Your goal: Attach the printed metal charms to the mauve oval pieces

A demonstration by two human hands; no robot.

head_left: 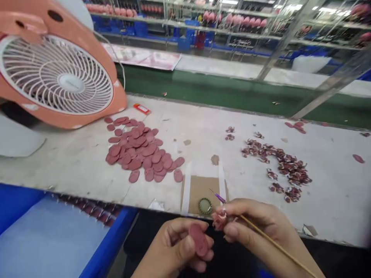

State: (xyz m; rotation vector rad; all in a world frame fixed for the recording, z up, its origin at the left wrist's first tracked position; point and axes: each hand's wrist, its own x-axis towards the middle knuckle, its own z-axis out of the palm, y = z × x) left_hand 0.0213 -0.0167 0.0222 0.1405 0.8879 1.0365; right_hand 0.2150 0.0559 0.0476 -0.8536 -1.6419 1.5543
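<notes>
My left hand is closed around a flat dark-pink oval piece, pinched between thumb and fingers at the bottom centre. My right hand is closed on a thin wooden brush with a purple tip, and its fingertips also pinch a small pink-and-white floral piece. Both hands hover just in front of the table edge, near a green bottle cap resting on a brown cardboard patch.
A pile of pink oval pieces lies left of centre, and a scatter of small dark floral pieces lies on the right. An orange fan stands at far left. A blue tray sits below the table.
</notes>
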